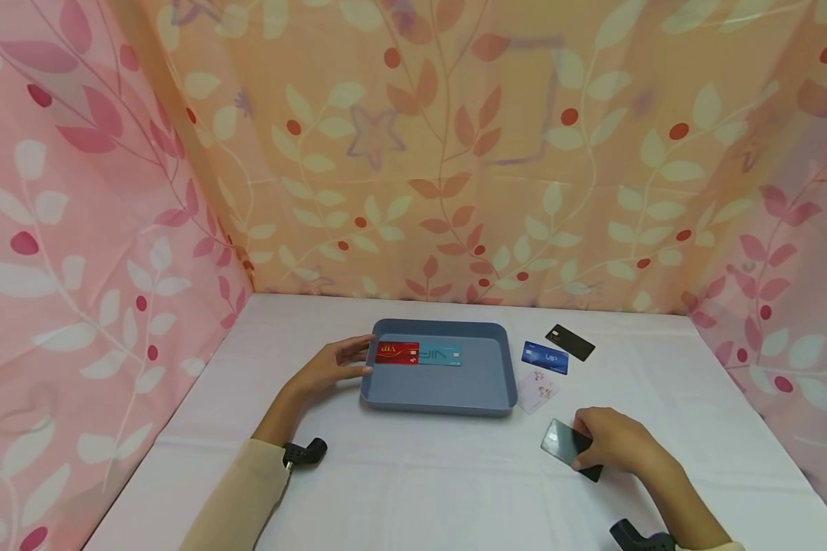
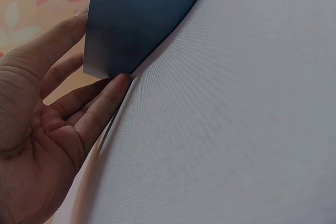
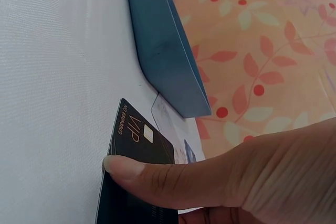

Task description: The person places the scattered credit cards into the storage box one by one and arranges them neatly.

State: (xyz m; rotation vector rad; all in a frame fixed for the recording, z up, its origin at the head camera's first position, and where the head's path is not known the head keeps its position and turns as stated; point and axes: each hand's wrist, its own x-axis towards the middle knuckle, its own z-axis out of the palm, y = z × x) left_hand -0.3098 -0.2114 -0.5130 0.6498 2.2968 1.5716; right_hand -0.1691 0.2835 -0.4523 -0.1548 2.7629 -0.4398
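My right hand (image 1: 616, 440) pinches a black VIP card (image 3: 137, 129) low over the white cloth, to the right of the tray. In the right wrist view the thumb lies across the card, which shows gold lettering and a chip; the other fingers are mostly hidden behind it. With fairly straight fingers, my left hand (image 1: 328, 366) touches the left side of the blue-grey tray (image 1: 448, 392). Inside the tray a red VIP card (image 1: 396, 353) and a light blue VIP card (image 1: 444, 354) lie side by side at the upper left.
Right of the tray lie a dark blue VIP card (image 1: 544, 358), a black card (image 1: 570, 342) and a pale card with a pinkish print (image 1: 539, 391) close to the tray's corner. Patterned fabric walls (image 1: 448, 153) enclose the back and sides of the cloth-covered table (image 1: 413, 474).
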